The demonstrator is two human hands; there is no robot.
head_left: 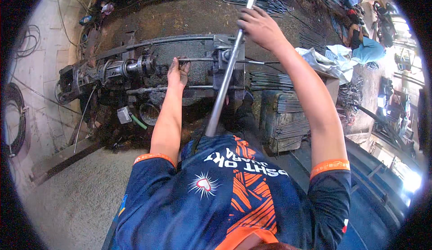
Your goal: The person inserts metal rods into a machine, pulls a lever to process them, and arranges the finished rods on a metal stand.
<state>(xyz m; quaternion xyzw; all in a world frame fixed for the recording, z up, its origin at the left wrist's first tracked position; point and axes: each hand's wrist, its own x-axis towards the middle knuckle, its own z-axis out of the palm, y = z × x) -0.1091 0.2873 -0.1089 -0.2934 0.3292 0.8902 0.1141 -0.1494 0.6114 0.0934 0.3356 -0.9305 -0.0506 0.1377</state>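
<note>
1. In the head view we are gripping the long steel lever (226,72) near its top with our right hand (260,25), fingers wrapped tight around the bar.
2. Our left hand (177,73) is pinching a thin rod (198,60) that is lying across the machine (135,70). The rod is running from the fingers rightward into the block (223,47) at the lever's foot.
3. We judge that we are in the middle of a bending or cutting stroke: rod fed and steadied, lever raised. The next move is calling for a firm pull on the lever while the left hand is holding the rod straight, fingers well away from the block.
4. The machine is sitting on a dark, greasy bed. A stack of rods (288,115) is lying just right of it, a pale cloth (328,61) beyond.
5. Around us a concrete floor (67,196) is spreading out, with coiled cable (15,119) at the left and a cluttered, sunlit workshop at the right.
</note>
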